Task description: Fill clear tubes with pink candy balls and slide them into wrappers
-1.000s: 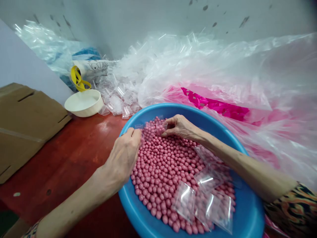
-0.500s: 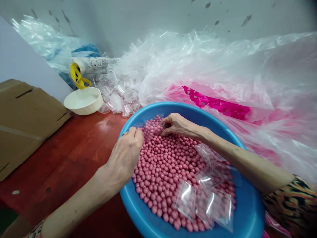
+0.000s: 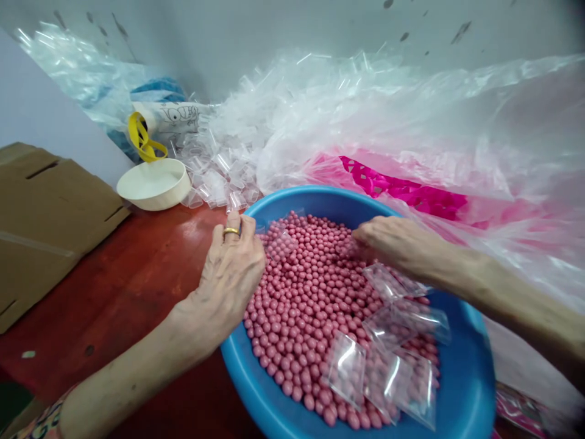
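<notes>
**One left hand, one right hand, one blue basin**
About five small clear plastic bags; pink beads too many to count; one gold ring.

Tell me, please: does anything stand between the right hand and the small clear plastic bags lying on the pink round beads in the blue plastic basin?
Nothing visible does. The right hand is right beside the nearest small clear plastic bag, with only pink round beads near it, inside the blue plastic basin.

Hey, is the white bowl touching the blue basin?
Apart. The head view shows the white bowl clear of the blue basin, with red tabletop and small clear bags between them.
</notes>
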Action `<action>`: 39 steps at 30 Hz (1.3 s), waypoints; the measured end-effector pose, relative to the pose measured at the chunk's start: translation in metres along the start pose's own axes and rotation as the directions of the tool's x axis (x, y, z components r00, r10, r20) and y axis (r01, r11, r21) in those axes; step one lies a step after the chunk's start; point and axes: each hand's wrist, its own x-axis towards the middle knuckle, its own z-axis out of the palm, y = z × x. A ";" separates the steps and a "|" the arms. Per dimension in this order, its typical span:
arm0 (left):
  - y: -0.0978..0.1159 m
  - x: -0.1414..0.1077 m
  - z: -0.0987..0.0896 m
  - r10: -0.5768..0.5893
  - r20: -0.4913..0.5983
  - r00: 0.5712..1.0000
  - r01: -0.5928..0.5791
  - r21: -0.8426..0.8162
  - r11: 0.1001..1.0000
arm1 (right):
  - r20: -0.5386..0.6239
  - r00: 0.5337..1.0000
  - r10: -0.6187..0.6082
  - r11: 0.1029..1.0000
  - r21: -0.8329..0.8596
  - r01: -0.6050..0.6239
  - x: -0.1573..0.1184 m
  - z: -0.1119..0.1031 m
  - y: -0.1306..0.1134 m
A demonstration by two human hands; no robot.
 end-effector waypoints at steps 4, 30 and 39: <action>-0.006 0.010 -0.014 -0.038 -0.004 0.999 0.038 -0.090 0.995 | 0.029 0.999 -0.015 1.000 0.017 0.015 -0.010 0.021 -0.014; -0.024 0.053 0.018 0.437 -0.012 0.899 -0.412 -0.359 0.838 | -0.109 0.974 0.200 0.829 0.549 -0.109 0.036 0.030 -0.030; -0.032 0.050 0.004 0.421 0.017 0.907 -0.389 -0.354 0.851 | -0.092 0.982 0.167 0.835 0.542 -0.092 0.047 0.037 -0.030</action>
